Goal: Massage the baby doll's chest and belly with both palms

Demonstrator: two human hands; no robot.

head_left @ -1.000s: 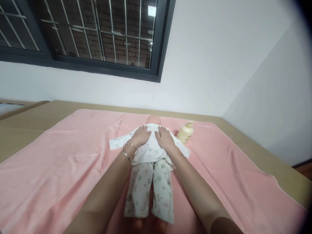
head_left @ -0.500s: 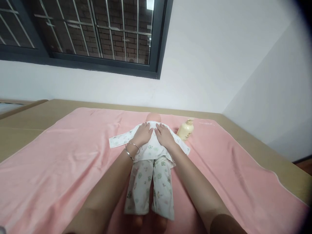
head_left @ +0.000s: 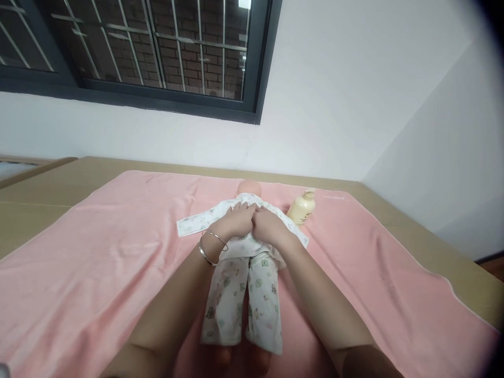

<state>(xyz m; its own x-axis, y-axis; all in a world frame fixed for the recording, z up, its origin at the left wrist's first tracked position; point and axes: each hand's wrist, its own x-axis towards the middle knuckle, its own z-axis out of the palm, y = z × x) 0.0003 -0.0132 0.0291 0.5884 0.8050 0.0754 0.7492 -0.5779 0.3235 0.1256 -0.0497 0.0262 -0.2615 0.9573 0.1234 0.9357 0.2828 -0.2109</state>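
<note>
A doll [head_left: 243, 248] lies on a blanket [head_left: 118, 252], a bottle [head_left: 301, 210] to its right.

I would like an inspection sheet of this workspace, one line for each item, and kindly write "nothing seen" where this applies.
Surface: pink cloth, wrinkled, spread over a tan tabletop.
Job's things: doll lying in a white patterned top and trousers, its head toward the wall.
Clutter: cream pump bottle beside the doll; grey object at the lower-left picture edge, too little shown to name.
Hands: left hand and right hand on the top, close together at its middle; grip on the fabric cannot be told. Silver bangles on the left wrist.
Cables: nothing seen.
Surroundings: white wall, dark-framed barred window.
</note>
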